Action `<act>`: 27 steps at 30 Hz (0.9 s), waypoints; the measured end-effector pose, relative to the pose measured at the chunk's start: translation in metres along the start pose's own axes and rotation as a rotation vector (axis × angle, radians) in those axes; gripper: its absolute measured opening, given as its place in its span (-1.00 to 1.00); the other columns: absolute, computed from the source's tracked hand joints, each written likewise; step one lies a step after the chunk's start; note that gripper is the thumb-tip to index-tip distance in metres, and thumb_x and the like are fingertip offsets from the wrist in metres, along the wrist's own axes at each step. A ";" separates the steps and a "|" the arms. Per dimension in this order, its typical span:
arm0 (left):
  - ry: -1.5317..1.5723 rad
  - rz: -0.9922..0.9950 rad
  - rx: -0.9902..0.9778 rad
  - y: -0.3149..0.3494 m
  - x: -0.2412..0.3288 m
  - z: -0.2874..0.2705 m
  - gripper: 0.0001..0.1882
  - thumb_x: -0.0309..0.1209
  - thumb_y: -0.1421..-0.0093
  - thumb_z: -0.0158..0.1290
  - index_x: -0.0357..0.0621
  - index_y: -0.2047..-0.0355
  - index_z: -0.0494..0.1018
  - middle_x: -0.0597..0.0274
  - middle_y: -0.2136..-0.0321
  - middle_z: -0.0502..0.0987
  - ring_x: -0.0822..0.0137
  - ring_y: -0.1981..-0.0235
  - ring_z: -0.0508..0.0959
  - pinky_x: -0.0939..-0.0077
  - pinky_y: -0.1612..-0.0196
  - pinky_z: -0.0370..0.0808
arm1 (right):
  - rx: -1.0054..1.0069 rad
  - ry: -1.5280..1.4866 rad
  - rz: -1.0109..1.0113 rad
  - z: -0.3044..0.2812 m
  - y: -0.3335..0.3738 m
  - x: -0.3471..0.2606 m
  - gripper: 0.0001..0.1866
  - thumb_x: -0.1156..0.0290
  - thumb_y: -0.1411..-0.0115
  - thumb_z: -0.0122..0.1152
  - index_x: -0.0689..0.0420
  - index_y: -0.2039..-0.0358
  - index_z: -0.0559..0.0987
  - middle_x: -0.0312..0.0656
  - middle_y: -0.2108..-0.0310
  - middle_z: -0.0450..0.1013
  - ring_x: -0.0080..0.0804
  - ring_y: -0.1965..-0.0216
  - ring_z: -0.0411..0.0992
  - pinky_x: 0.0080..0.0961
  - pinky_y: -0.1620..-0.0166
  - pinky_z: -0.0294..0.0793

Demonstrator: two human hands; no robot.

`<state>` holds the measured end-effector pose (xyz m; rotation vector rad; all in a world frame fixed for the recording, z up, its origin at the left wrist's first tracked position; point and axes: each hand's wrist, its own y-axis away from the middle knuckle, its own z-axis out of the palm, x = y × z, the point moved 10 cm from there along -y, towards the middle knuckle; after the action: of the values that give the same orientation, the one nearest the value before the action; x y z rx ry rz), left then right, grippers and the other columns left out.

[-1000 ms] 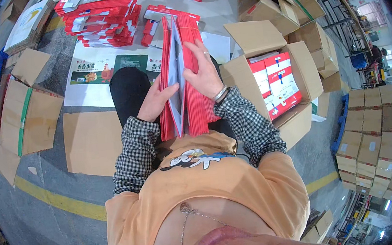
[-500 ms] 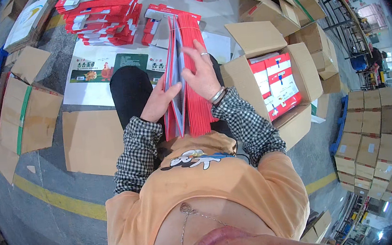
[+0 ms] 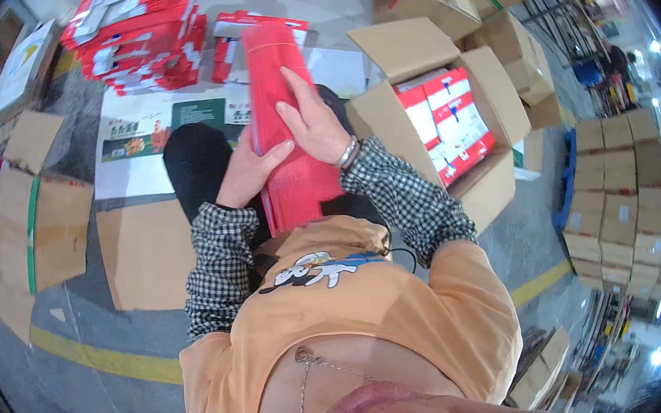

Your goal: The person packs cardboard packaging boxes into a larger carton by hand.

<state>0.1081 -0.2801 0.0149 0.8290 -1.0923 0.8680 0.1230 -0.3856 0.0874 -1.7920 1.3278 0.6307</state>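
A tall bundle of flat red cardboard pieces [image 3: 273, 70] stands on edge between my knees, with a thin band around its far end. My left hand [image 3: 249, 169] grips the bundle's left side, thumb across the red edges and fingers partly hidden. Over the right side lies my right hand [image 3: 315, 127], its fingers stretched out and pressed against the edges, not wrapped round them. The near end of the bundle reaches my orange shirt. Motion blurs the red edges slightly.
At the right an open carton [image 3: 497, 94] holds red and white packs. Stacked red and white cardboard [image 3: 141, 44] rises at the far left. A printed white sheet [image 3: 131, 176] and a brown cardboard sheet [image 3: 145, 256] lie on the floor. Piled cartons [image 3: 615, 198] stand further right.
The bundle's left pieces stood spread apart with a gap; now they are pressed together and the red edges face up. My right hand lies flatter on it. The whole view has shifted slightly.
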 end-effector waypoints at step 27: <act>0.438 0.036 0.531 0.181 -0.054 -0.207 -0.27 -0.19 -0.06 -0.01 -0.29 -0.21 0.13 -0.03 -0.19 0.23 0.09 -0.22 0.22 0.18 -0.24 0.18 | -0.209 0.307 -0.597 -0.064 -0.067 -0.065 -0.45 0.00 0.26 0.45 0.11 0.33 0.54 -0.11 0.35 0.44 -0.17 0.22 0.42 -0.27 0.14 0.38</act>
<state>0.0141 -0.0286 -0.0648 0.9908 -0.4941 1.3270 0.1611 -0.3944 0.1940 -2.3842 0.8518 0.1709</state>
